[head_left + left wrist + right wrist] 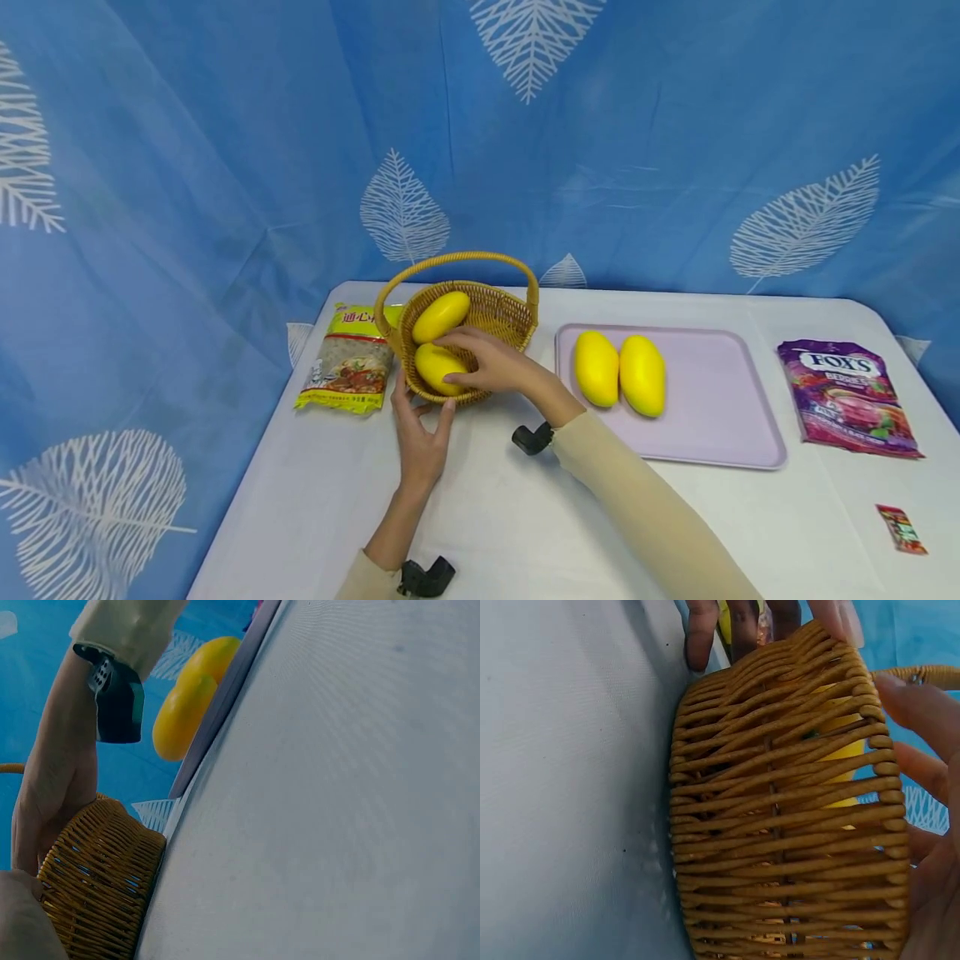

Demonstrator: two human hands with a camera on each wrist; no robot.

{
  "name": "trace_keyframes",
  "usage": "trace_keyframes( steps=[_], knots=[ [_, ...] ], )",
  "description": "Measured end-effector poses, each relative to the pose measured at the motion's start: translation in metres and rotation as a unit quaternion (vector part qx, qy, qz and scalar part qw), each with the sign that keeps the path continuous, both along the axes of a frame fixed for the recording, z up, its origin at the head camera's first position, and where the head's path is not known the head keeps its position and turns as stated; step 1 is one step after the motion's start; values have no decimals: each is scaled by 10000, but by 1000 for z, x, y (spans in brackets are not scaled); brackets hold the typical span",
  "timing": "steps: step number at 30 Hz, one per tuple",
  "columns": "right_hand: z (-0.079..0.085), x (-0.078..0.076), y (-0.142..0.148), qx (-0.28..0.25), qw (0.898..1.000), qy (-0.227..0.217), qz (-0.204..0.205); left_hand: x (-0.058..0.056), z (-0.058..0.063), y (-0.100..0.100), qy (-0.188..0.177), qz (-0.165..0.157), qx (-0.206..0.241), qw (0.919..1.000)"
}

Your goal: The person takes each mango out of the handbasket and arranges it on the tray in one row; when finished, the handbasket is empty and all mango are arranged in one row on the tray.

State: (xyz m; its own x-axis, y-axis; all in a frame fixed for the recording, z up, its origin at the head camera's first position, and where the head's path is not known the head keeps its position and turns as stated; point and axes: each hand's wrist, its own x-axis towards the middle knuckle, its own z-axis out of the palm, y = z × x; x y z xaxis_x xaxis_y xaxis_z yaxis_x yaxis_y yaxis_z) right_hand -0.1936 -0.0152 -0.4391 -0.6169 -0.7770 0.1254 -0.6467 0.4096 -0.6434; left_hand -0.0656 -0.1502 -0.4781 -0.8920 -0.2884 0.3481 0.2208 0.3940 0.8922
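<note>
A wicker basket [517, 317] with an arched handle holds two yellow mangoes, the rear mango [442, 317] and the front mango [437, 367]. My right hand [491, 360] reaches over the basket's front rim and grips the front mango, thumb at its near side and fingers over its top. At the basket's front left corner, my left hand [422, 437] holds the wicker, thumb by the rim and fingers along the outer side. The left wrist view shows my right hand [52, 795] bent down over the rim. In the right wrist view the wicker side hides most of the basket's inside.
Right of the basket, a pale purple tray [712, 400] bears two more mangoes [642, 375]. A pasta bag [348, 358] lies close at the basket's left. Farther right are a purple candy bag [847, 396] and a small wrapped candy [902, 529]. A blue curtain [600, 167] hangs behind the table.
</note>
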Motion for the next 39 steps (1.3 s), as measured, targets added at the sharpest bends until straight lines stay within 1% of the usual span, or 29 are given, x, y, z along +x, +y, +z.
trace_keyframes(
  steps=[6,13,28,34,39],
  knots=[
    [-1,-4,-9,284,9995,18,144,-1,2,0,-20,8,-40,10000],
    [-2,-5,-14,543,9980,-73,306,1,4,-1,-125,1,-23,9999],
    [-5,-5,-14,546,9980,-70,316,1,4,-1,-75,-20,-52,10000],
    [-7,-5,-13,501,9983,-101,294,1,2,-1,-1,-11,-108,9999],
    [-8,-5,-13,417,9987,-111,281,2,3,-1,-26,6,-132,9999]
  ],
)
